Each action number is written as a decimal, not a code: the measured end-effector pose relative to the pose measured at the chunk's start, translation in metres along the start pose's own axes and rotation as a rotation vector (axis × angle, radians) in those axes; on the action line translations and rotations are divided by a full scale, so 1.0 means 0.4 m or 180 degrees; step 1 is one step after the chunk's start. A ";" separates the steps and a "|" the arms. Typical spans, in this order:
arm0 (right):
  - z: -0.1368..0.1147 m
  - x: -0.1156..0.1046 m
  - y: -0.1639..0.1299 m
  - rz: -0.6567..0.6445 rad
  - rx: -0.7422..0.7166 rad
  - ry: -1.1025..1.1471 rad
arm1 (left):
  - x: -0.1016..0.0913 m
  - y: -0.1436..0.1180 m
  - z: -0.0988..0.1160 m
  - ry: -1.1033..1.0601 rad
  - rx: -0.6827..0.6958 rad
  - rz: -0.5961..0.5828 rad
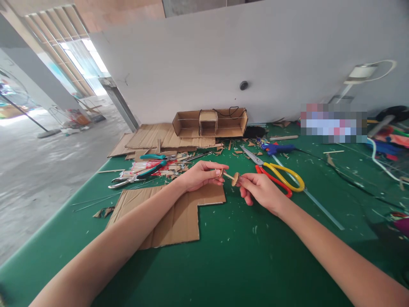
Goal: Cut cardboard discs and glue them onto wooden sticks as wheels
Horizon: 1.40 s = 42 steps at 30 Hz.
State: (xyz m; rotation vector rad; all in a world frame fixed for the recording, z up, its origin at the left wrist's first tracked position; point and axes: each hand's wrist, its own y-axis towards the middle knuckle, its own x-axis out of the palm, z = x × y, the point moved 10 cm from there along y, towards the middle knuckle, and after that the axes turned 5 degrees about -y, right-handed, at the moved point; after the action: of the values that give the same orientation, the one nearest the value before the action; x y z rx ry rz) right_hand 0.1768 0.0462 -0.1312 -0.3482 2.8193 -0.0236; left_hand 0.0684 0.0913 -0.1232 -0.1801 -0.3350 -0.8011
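Left hand (203,175) pinches stick (228,175), right hand (260,189) grips disc (235,178): mid-fitting, probably needs a straight push next.

Green table (243,256) open near edge; scissors (277,175), pliers (143,170), cardboard box (209,123) block beyond.

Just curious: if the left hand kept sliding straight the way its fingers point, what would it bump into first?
Probably the right hand: the left hand points right along the small stick toward it.
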 end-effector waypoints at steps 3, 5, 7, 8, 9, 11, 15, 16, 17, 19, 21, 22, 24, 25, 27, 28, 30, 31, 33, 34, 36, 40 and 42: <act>0.000 -0.009 0.001 0.0106 0.0015 -0.0055 | -0.003 0.004 0.000 -0.0014 0.0023 0.0052; -0.006 -0.017 0.004 0.0232 -0.0059 -0.0048 | -0.015 0.009 0.008 -0.0060 0.0150 0.0197; -0.012 -0.021 0.008 0.0312 -0.0153 -0.0046 | -0.031 0.013 0.018 -0.0101 0.0328 0.0363; -0.014 -0.020 0.009 0.0329 -0.0185 -0.0067 | -0.036 0.015 0.021 -0.0102 0.0390 0.0414; -0.014 -0.020 0.010 0.0356 -0.0205 -0.0118 | -0.040 0.017 0.022 -0.0089 0.0425 0.0449; -0.016 -0.023 0.008 0.0463 -0.0249 -0.0328 | -0.048 0.018 0.021 -0.0026 0.0468 0.0525; -0.036 -0.029 -0.007 0.0675 -0.0439 -0.0890 | -0.061 0.013 0.022 0.0098 0.0566 0.0734; -0.041 -0.027 -0.011 0.0675 -0.0473 -0.0977 | -0.062 0.012 0.021 0.0121 0.0571 0.0753; -0.045 -0.024 -0.014 0.0652 -0.0498 -0.1033 | -0.061 0.011 0.020 0.0144 0.0568 0.0757; -0.047 -0.017 -0.016 0.0569 -0.0495 -0.1081 | -0.056 0.009 0.021 0.0194 0.0577 0.0730; -0.044 -0.012 -0.015 0.0497 -0.0447 -0.1091 | -0.050 0.008 0.025 0.0245 0.0616 0.0680; -0.041 -0.009 -0.014 0.0462 -0.0417 -0.1089 | -0.046 0.007 0.027 0.0274 0.0624 0.0650; -0.036 -0.003 -0.011 0.0397 -0.0366 -0.1076 | -0.039 0.005 0.029 0.0349 0.0610 0.0594; -0.034 0.000 -0.010 0.0363 -0.0351 -0.1057 | -0.036 0.005 0.029 0.0394 0.0586 0.0563; -0.031 0.005 -0.009 0.0286 -0.0316 -0.0994 | -0.028 0.004 0.029 0.0491 0.0541 0.0497; -0.030 0.006 -0.008 0.0257 -0.0295 -0.0959 | -0.024 0.003 0.030 0.0548 0.0537 0.0470; -0.027 0.008 -0.008 0.0208 -0.0255 -0.0895 | -0.016 0.000 0.035 0.0679 0.0551 0.0428; -0.026 0.008 -0.007 0.0197 -0.0240 -0.0872 | -0.012 -0.001 0.037 0.0752 0.0567 0.0420; -0.024 0.005 -0.005 0.0221 -0.0226 -0.0845 | -0.007 -0.003 0.041 0.0907 0.0588 0.0421; -0.022 0.003 -0.003 0.0244 -0.0223 -0.0828 | -0.006 -0.003 0.043 0.0977 0.0599 0.0442; -0.019 -0.003 0.001 0.0329 -0.0234 -0.0729 | -0.009 -0.004 0.046 0.1090 0.0631 0.0530; -0.014 -0.020 0.008 0.0566 -0.0313 -0.0438 | -0.030 -0.006 0.062 0.1171 0.0833 0.0827; -0.016 -0.032 0.006 0.0736 -0.0371 -0.0450 | -0.031 -0.006 0.068 0.1296 0.0891 0.0866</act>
State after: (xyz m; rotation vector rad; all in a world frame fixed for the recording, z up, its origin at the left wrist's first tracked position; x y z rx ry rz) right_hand 0.1863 0.0514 -0.1216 -0.0449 2.7078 0.2073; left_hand 0.0524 0.1057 -0.1024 0.1968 -0.0324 -0.4981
